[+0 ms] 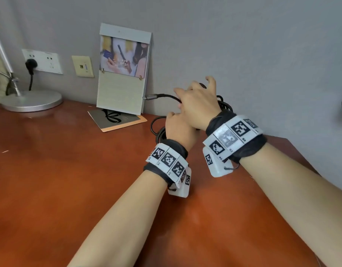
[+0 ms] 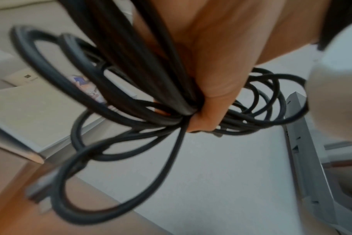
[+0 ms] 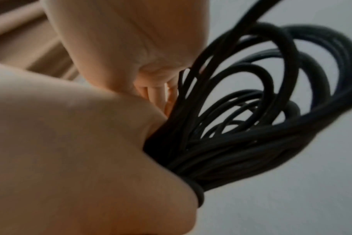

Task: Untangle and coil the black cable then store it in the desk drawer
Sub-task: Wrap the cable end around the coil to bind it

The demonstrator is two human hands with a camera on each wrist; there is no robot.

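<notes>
Far left on the bench (image 1: 50, 170): lamp base (image 1: 31, 101), wall socket (image 1: 42, 61) behind it. Next right, a standing calendar (image 1: 123, 74) leans at the wall, a booklet (image 1: 117, 119) flat at its foot. Centre right, above the bench: black cable (image 1: 166, 97) gathered in many loops, its grey plug end (image 1: 149, 96) pointing left toward the calendar. Left hand (image 1: 178, 130) grip closed around the bundled loops. Right hand (image 1: 200, 105), just above and touching it, grips the same bundle; thumb and one finger lifted.
</notes>
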